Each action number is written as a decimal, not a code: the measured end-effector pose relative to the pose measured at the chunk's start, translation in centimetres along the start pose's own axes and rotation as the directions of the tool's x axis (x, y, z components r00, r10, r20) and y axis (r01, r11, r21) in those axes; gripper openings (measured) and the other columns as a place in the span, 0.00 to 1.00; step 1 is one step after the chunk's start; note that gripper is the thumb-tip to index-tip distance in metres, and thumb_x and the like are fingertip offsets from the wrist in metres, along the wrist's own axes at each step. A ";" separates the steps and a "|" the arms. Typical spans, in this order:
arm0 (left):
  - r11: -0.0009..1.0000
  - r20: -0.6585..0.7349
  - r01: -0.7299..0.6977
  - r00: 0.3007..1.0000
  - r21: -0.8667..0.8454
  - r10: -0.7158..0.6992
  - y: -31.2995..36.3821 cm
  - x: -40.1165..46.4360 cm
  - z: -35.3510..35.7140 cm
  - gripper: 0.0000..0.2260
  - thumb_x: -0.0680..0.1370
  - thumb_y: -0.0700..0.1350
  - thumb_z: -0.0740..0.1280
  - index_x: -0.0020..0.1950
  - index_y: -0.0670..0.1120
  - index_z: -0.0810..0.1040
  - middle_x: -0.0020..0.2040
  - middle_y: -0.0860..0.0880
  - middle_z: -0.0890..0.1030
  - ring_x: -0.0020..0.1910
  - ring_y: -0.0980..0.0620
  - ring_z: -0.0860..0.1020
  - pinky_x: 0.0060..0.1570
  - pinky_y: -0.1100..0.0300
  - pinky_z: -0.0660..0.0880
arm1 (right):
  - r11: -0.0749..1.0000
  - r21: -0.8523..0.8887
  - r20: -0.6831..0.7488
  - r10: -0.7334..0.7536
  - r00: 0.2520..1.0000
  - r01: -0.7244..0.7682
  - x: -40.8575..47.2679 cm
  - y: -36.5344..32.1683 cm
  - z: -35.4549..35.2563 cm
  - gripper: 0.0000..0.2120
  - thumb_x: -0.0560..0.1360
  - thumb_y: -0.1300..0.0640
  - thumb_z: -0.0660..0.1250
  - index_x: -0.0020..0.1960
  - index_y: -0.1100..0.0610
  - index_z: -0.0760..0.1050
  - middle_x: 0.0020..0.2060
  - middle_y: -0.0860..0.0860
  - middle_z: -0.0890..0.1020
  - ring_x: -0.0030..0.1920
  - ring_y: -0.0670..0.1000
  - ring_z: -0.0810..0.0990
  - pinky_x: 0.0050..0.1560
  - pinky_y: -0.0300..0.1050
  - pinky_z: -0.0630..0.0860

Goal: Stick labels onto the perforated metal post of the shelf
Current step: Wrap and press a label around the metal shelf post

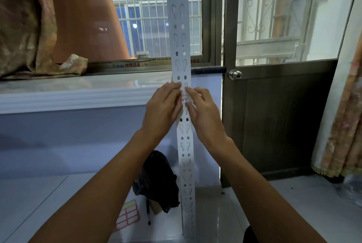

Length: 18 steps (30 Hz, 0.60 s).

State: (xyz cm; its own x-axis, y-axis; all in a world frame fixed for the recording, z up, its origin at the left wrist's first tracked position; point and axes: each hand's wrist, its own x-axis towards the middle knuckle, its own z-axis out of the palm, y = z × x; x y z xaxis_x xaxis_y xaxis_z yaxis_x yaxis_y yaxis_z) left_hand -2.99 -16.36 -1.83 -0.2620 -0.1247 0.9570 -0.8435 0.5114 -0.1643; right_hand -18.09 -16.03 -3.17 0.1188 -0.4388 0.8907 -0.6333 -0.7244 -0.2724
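Far left: patterned cloth [29, 33] bunched on the white window sill [78, 86], brown panel [88, 17] upright behind it. On the floor [39, 203] lower left of centre: sheet of labels [128, 215], red-bordered ones plus a yellow row on top, flat just left of the post's foot. Black pen [148, 212] lies beside the sheet on its right, next to a black plastic bag [158, 180] slumped against the wall right by the post.

Left hand [162, 109]: fingers straight, tips pressed flat on the post's left edge at about sill height, nothing gripped. Between the two hands a white label [184, 96] with a red border sits on the post face, mostly hidden by fingers; can't tell whether it is fully stuck down.

Perforated metal post [181, 27]: white, upright, centre of view, runs from the top edge down to the floor, in front of the barred window [141, 17].

Right hand [203, 113]: fingers extended, index tip and thumb touching the label and the post from the right side, pressing rather than gripping.

Right of the hands: dark door [284, 115] with round metal knob [235, 74], glass upper half. Far right edge: curtain [342, 125] hanging to the floor.
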 end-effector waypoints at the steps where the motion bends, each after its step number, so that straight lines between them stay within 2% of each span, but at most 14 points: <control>1: 0.999 0.028 -0.025 0.999 -0.026 0.026 -0.6 0.0 -0.5 0.06 0.81 0.40 0.67 0.54 0.39 0.82 0.62 0.45 0.82 0.60 0.46 0.80 0.63 0.55 0.76 | 0.998 -0.036 0.016 -0.041 0.999 0.042 -0.1 0.1 -0.1 0.13 0.83 0.50 0.63 0.66 0.49 0.74 0.58 0.45 0.77 0.52 0.36 0.78 0.57 0.40 0.79; 3: 0.995 0.072 -0.082 0.994 -0.065 0.086 -1.4 0.1 -1.0 0.05 0.80 0.39 0.69 0.53 0.39 0.82 0.63 0.44 0.82 0.62 0.46 0.80 0.68 0.52 0.74 | 0.994 -0.067 0.009 -0.085 0.996 0.085 -0.3 0.3 -0.3 0.09 0.80 0.43 0.63 0.55 0.46 0.75 0.53 0.47 0.78 0.52 0.44 0.81 0.52 0.55 0.81; 4: 0.992 0.083 -0.097 0.991 -0.085 0.104 -1.5 0.2 -1.0 0.04 0.79 0.38 0.70 0.53 0.39 0.82 0.63 0.44 0.82 0.63 0.46 0.80 0.70 0.51 0.73 | 0.990 -0.093 0.019 -0.106 0.994 0.108 -0.2 0.4 -0.5 0.07 0.81 0.46 0.65 0.53 0.49 0.76 0.51 0.49 0.77 0.51 0.48 0.81 0.49 0.56 0.81; 5: 0.989 0.092 -0.101 0.990 -0.105 0.111 -1.5 0.3 -0.9 0.04 0.79 0.38 0.70 0.53 0.38 0.82 0.63 0.44 0.81 0.64 0.47 0.79 0.71 0.51 0.71 | 0.990 -0.081 0.017 -0.112 0.994 0.113 -0.2 0.7 -0.5 0.05 0.80 0.53 0.67 0.54 0.52 0.77 0.50 0.51 0.77 0.50 0.51 0.79 0.46 0.55 0.81; 7: 0.987 0.097 -0.093 0.990 -0.133 0.107 -1.2 0.5 -0.6 0.05 0.78 0.37 0.70 0.52 0.38 0.82 0.64 0.44 0.81 0.65 0.47 0.79 0.72 0.50 0.71 | 0.964 -0.180 0.008 -0.196 0.980 0.195 0.0 1.3 -0.3 0.13 0.75 0.66 0.73 0.58 0.58 0.78 0.48 0.53 0.78 0.49 0.53 0.77 0.42 0.51 0.80; 8: 0.986 0.099 -0.084 0.990 -0.145 0.099 -1.0 0.5 -0.5 0.05 0.78 0.37 0.71 0.52 0.38 0.82 0.64 0.44 0.82 0.65 0.47 0.79 0.72 0.50 0.71 | 0.960 -0.194 0.039 -0.199 0.979 0.203 0.3 1.7 -0.4 0.16 0.73 0.68 0.74 0.59 0.60 0.79 0.48 0.53 0.78 0.49 0.53 0.77 0.42 0.50 0.80; 11: 0.983 0.105 -0.076 0.990 -0.165 0.094 -0.8 0.8 -0.4 0.05 0.78 0.37 0.71 0.53 0.38 0.83 0.64 0.44 0.82 0.65 0.47 0.79 0.72 0.50 0.71 | 0.943 -0.239 0.056 -0.223 0.973 0.230 1.4 2.4 -0.7 0.13 0.71 0.67 0.76 0.55 0.60 0.80 0.47 0.53 0.79 0.48 0.53 0.77 0.42 0.49 0.80; 14: 0.990 0.099 -0.068 0.992 -0.127 0.081 -2.1 0.5 -1.7 0.07 0.77 0.36 0.71 0.54 0.38 0.83 0.64 0.44 0.81 0.66 0.48 0.78 0.72 0.51 0.71 | 0.871 -0.312 0.163 -0.344 0.925 0.379 2.6 1.9 -0.2 0.13 0.72 0.64 0.77 0.54 0.61 0.79 0.49 0.54 0.80 0.49 0.53 0.78 0.42 0.49 0.80; 18: 0.986 0.146 -0.106 0.981 -0.133 0.125 -2.3 0.1 -1.3 0.09 0.79 0.37 0.69 0.58 0.38 0.83 0.67 0.43 0.79 0.69 0.46 0.76 0.72 0.48 0.70 | 0.796 -0.379 0.223 -0.417 0.881 0.472 3.1 2.6 -0.9 0.11 0.73 0.67 0.74 0.53 0.62 0.77 0.47 0.56 0.79 0.47 0.54 0.76 0.42 0.48 0.79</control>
State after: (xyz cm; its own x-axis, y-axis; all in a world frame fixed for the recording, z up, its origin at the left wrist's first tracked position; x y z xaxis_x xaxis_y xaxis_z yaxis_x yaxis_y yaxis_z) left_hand -0.49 -16.44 -1.07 -0.4313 -0.1828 0.8835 -0.7414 0.6299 -0.2315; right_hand -20.05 -18.78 -0.73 0.5391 -0.2031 0.8174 -0.7376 -0.5822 0.3419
